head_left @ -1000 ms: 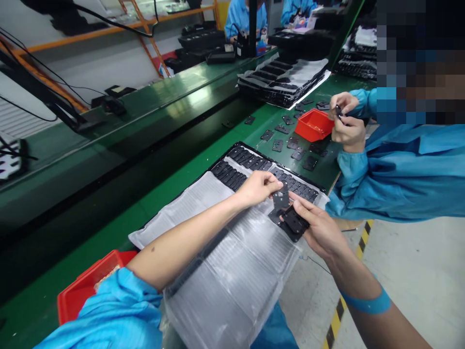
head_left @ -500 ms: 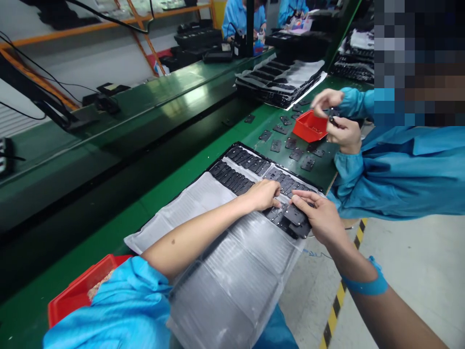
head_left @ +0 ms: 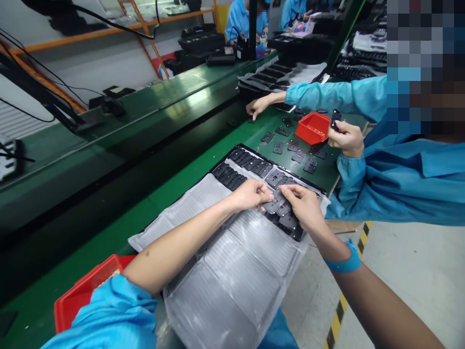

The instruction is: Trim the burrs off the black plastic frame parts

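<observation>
My left hand (head_left: pixel 251 195) is closed in a pinch at the left edge of a small black plate (head_left: pixel 277 198). The thumb and fingers of my right hand (head_left: pixel 304 204) close on the same plate from the right. Both hands are low over a black tray (head_left: pixel 237 147) holding rows of similar black plates (head_left: pixel 232 175). Below my right hand several loose plates (head_left: pixel 288 222) lie overlapping in the tray's near-right part. A translucent whitish sheet (head_left: pixel 240 271) is folded back over the near side of the tray and hangs past the table edge.
At right, a co-worker's hand (head_left: pixel 347 138) holds a black part; their other hand (head_left: pixel 258 105) touches a plate. Scattered plates (head_left: pixel 298 156) surround a red bin (head_left: pixel 308 127). Another red bin (head_left: pixel 69 305) sits by my left sleeve. Stacked trays (head_left: pixel 261 80) stand farther back.
My right hand has moved left, closer to my left hand, and the plate is now between them. The co-worker's arm has reached across to a plate on the far side.
</observation>
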Demonstrator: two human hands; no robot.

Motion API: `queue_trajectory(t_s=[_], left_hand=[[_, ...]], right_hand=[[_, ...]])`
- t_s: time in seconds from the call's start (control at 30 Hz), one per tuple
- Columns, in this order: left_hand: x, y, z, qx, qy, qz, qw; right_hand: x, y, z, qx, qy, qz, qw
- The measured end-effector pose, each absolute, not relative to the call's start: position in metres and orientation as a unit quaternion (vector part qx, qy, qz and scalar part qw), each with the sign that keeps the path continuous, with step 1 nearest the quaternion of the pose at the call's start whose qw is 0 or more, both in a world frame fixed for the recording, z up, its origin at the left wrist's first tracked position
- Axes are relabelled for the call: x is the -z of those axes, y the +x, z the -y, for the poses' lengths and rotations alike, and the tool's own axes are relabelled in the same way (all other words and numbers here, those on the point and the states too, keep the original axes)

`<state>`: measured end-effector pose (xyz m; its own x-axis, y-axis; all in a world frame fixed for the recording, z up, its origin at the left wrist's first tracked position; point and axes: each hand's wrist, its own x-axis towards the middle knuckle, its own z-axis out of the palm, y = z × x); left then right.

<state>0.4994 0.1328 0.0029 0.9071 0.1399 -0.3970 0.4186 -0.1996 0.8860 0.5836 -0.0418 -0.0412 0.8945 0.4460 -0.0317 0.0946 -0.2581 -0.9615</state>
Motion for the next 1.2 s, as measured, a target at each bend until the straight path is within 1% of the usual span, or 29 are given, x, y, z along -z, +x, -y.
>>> queue_trajectory(t_s=[0.17,0.37,0.5,0.63,0.73,0.87,1.0,1.1,1.2], left_hand=[[0.013,0.502,-0.13,0.088,0.794,-0.228,0.557],[0.02,0.502,-0.12,0.056,0.843,-0.212,0.491],[0.009,0.497,-0.119,0.031,0.841,-0.195,0.504],[-0.001,0.496,-0.129,0.059,0.805,-0.164,0.567],[0.0,0.496,-0.14,0.061,0.792,-0.173,0.583],[0.011,0.496,-0.148,0.062,0.805,-0.198,0.556],[0.019,0.493,-0.139,0.052,0.841,-0.208,0.496],[0.016,0.488,-0.129,0.026,0.863,-0.211,0.459],[0.007,0.482,-0.126,0.009,0.864,-0.208,0.458]], right_hand=[[0.042,0.6,0.056,-0.108,-0.807,0.158,0.558],[0.029,0.608,0.059,-0.073,-0.827,0.179,0.527],[0.026,0.598,0.042,-0.063,-0.83,0.211,0.513],[0.025,0.591,0.019,-0.062,-0.826,0.249,0.501],[0.025,0.593,0.01,-0.065,-0.826,0.267,0.492],[0.031,0.605,0.014,-0.055,-0.839,0.263,0.473],[0.036,0.614,0.02,-0.032,-0.856,0.249,0.452],[0.036,0.613,0.016,-0.017,-0.862,0.249,0.441],[0.035,0.607,0.005,-0.01,-0.864,0.255,0.433]])
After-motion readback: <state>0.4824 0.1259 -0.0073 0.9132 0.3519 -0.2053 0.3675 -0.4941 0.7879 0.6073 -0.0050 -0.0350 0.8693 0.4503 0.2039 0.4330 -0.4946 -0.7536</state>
